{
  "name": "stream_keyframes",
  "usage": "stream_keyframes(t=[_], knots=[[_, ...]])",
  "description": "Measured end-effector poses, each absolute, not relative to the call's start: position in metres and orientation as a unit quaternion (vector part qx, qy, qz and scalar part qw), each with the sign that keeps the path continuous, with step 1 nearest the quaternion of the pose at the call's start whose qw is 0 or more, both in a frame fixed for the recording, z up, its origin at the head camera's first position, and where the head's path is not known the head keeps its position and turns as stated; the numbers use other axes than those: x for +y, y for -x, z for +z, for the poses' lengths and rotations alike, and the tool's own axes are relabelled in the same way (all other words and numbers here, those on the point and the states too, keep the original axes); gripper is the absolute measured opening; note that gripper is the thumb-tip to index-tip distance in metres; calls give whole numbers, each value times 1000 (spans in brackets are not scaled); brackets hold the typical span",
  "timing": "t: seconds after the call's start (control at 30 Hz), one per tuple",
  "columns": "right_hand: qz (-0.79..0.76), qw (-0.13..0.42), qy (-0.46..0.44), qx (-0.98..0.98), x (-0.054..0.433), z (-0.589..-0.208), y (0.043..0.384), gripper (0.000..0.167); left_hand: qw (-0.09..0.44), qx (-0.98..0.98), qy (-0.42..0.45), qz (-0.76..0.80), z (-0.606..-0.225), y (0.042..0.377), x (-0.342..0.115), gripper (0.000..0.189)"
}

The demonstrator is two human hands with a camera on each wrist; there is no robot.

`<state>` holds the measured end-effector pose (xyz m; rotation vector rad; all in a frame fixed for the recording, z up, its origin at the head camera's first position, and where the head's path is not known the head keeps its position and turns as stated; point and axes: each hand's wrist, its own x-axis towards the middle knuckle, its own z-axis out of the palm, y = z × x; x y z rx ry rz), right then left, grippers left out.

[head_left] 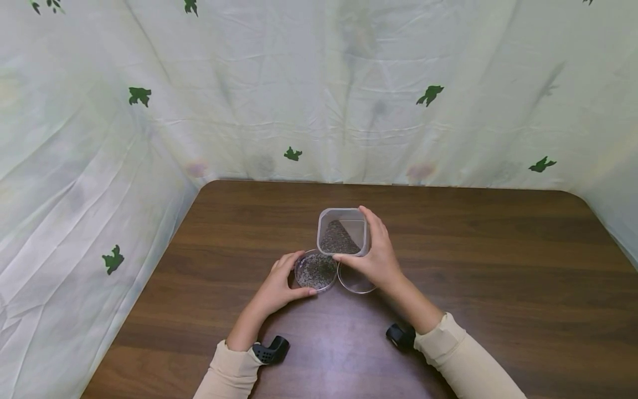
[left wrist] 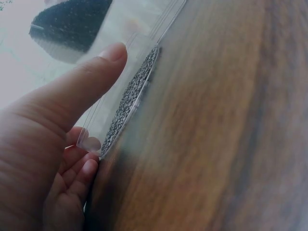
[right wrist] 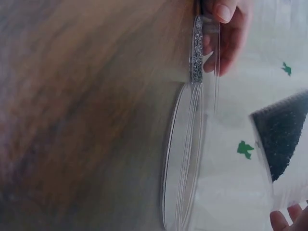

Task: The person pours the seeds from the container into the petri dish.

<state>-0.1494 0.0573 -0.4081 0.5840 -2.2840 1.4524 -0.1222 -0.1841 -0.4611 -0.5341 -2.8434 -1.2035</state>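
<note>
My right hand (head_left: 371, 257) grips a clear square plastic container (head_left: 343, 211) by its side, thumb at the near edge and fingers at the far edge. Dark granules (head_left: 338, 239) are heaped toward one corner of this container, which is held tilted above the table. My left hand (head_left: 279, 282) curls round a round clear petri dish (head_left: 298, 272) standing on the table, thumb in front and fingers behind. Dark and pale grey granules (left wrist: 127, 103) form a layer in the dish. The container's near left corner overlaps the dish's edge in the head view.
A second round clear dish (head_left: 358, 288), with no granules visible in it, sits against the first one, partly hidden under my right hand. The brown wooden table (head_left: 473, 249) is bordered by a white curtain (head_left: 319, 100) with green leaf-like shapes.
</note>
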Motion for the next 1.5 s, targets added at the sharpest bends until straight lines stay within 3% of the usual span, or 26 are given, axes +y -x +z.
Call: stream_keyframes(t=[0.47,0.73,1.5], knots=[[591,215,-173,-758,64,-371,126,93,11,-906,172,-388,-459,121,-184,87],[573,253,-163,-762,76,-374,126,88,16,-907,176,-383,-461,122,-184,87],[588,260,-62,-763,126,-394,129,85,0,-910,165,-381,-460,122,-183,88]])
